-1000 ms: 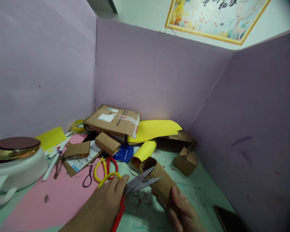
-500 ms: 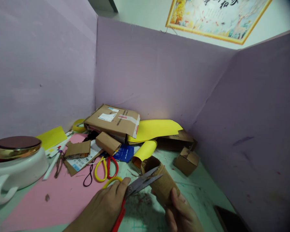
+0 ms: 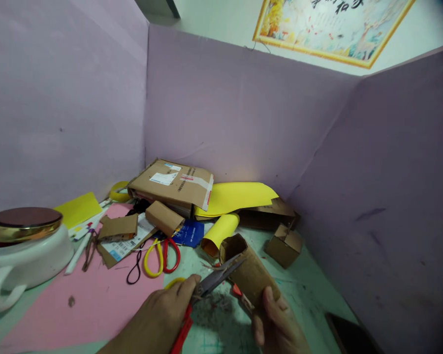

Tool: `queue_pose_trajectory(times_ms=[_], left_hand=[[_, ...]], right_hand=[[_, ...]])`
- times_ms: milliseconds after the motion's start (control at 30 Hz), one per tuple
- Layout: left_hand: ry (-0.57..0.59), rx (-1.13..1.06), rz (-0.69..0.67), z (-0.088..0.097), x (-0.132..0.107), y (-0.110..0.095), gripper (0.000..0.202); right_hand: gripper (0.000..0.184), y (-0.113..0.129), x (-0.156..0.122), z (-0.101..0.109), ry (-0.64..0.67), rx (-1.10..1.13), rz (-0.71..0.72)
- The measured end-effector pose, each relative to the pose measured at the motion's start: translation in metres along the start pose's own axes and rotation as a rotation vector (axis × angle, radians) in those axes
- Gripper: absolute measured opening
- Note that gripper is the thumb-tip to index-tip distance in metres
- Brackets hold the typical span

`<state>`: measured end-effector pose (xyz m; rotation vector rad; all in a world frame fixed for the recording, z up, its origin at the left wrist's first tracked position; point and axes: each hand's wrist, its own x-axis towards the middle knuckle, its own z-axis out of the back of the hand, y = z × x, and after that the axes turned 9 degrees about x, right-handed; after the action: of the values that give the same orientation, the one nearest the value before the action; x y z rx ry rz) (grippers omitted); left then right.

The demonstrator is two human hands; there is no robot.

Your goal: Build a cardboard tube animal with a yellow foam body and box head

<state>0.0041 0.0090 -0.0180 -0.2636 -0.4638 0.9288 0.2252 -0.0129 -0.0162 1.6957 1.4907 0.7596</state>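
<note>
My left hand (image 3: 166,307) is closed round the red and yellow handles of a pair of scissors (image 3: 217,280). The blades point right and lie against the near side of a brown cardboard tube (image 3: 254,273), close to its open end. My right hand (image 3: 278,319) grips the lower end of that tube, thumb on top and fingers partly hidden behind it. The tube tilts up and to the left. Below it shows a small red and white piece (image 3: 242,297), too blurred to name.
A second pair of scissors (image 3: 163,258) lies on pink paper (image 3: 84,305). Behind are a flat parcel box (image 3: 170,182), yellow paper (image 3: 239,196), a yellow roll (image 3: 221,233) and a small cardboard box (image 3: 286,246). A white mug (image 3: 33,260) stands left. Purple panels (image 3: 243,113) enclose the table.
The scissor blades have come closer together and shifted slightly left and down. The tube has turned a little in my right hand, and the red and white piece now shows below it.
</note>
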Motion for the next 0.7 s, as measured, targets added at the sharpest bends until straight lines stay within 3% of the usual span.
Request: queue_pose_trajectory(times_ms=[233, 400, 700], left_hand=[[0.105, -0.114, 0.066, 0.004, 0.005, -0.002, 0.054], [0.080, -0.124, 0.063, 0.002, 0.004, -0.002, 0.053], [-0.086, -0.086, -0.036, -0.020, -0.001, 0.009, 0.059]], right_hand=[[0.055, 0.003, -0.002, 0.000, 0.005, -0.113, 0.010], [0.063, 0.002, -0.004, 0.000, 0.010, -0.208, -0.012], [0.052, -0.007, -0.004, 0.001, 0.000, -0.114, 0.013]])
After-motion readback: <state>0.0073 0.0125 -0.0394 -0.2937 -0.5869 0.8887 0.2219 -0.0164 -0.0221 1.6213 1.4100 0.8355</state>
